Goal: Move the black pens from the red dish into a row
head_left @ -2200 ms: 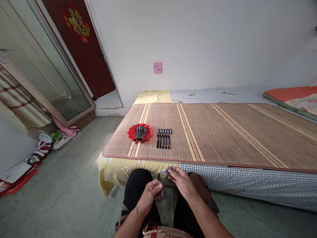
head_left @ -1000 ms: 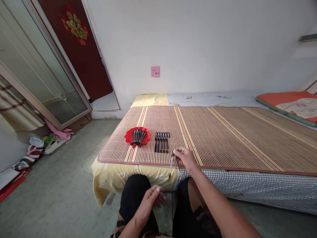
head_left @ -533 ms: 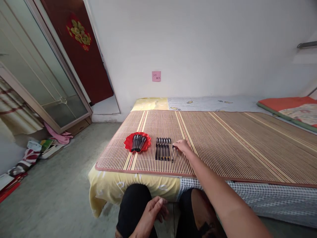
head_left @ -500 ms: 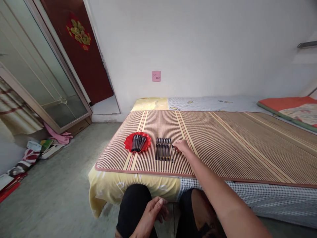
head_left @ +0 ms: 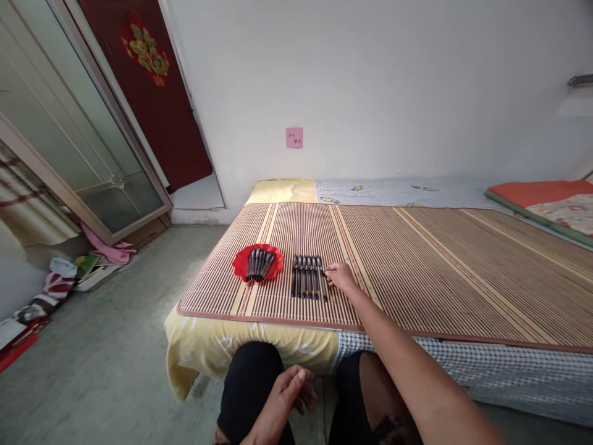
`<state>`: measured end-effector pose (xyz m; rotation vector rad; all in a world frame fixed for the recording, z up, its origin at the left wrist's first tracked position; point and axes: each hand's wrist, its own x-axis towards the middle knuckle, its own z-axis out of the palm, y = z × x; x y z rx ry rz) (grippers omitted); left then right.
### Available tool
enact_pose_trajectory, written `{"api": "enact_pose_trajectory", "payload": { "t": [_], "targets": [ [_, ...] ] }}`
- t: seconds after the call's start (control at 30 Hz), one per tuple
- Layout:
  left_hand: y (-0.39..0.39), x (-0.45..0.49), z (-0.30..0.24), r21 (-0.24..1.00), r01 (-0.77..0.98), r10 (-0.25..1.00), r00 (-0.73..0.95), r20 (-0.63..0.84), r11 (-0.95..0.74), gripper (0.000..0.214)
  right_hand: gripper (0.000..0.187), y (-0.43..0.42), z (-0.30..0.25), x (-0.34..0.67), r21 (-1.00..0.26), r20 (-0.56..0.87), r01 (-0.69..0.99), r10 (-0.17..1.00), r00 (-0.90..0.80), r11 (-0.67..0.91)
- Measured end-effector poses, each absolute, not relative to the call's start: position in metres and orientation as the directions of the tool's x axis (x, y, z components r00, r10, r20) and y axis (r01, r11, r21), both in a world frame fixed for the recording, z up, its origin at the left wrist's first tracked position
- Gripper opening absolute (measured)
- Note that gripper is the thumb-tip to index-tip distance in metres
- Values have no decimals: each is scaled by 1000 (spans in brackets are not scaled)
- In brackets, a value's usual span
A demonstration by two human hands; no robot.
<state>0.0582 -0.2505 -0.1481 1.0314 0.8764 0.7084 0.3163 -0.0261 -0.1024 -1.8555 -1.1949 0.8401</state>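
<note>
Pinches rightmost pen (head_left: 323, 286) on the mat (head_left: 417, 266) with right hand (head_left: 341, 277); rests half-curled left hand (head_left: 283, 402) on the lap (head_left: 248, 383).

Glossy plastic pens (head_left: 307, 276) on ribbed bamboo mat (head_left: 417, 259)

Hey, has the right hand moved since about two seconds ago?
Yes. The right hand went from the lap, below the mat's near edge, forward onto the mat, and is now at the right end of the row of pens.
</note>
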Motion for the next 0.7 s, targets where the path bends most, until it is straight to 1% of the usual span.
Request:
{"api": "enact_pose_trajectory", "payload": {
  "t": [0.13,0.27,0.4,0.57,0.7],
  "targets": [
    [-250,58,-149,923,-97,827,485,-283,373,62,22,-38,-101,316,-862,-109,449,951,290,-236],
    [-249,59,-151,923,-94,828,483,-284,372,64,35,-59,-101,317,-862,-52,478,969,243,-166],
    [-250,58,-152,923,-93,831,476,-288,373,63,39,-89,-103,319,-845,25,528,980,196,-84],
    [-250,58,-153,921,-78,820,488,-298,381,64,43,-117,-110,314,-731,152,681,981,121,29],
    [-248,59,-159,925,-70,829,472,-299,373,65,44,-124,-113,308,-764,104,645,991,89,23]
  ]
}}
